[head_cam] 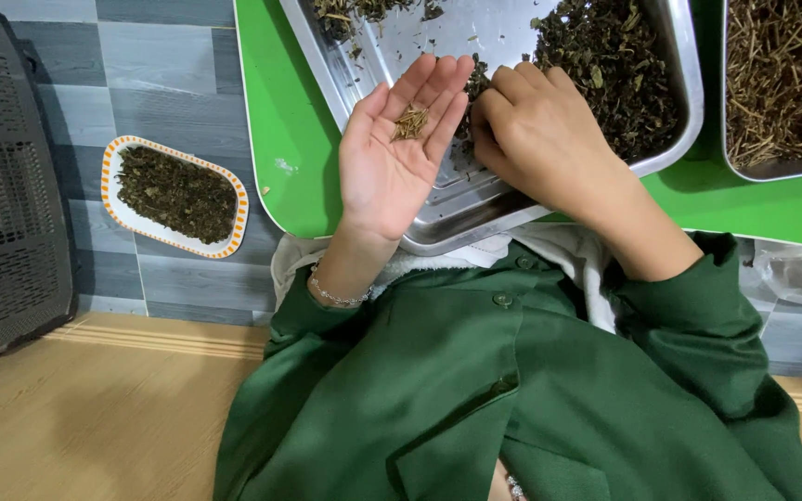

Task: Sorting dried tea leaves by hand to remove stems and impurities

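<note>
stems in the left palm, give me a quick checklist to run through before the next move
1. Left hand open, palm up and level: ok.
2. Small pile of stems sits near the base of the fingers, none seen slipping off: ok.
3. Right hand rests in the dark dried leaves of the metal tray, fingers curled; what they pinch: cannot tell.
4. Second tray of stems at the right, on the green table: ok.
5. Metal tray overhangs the table edge toward the lap: not ok.
6. Patterned dish of leaves on the floor stands apart from both hands: ok.
</note>
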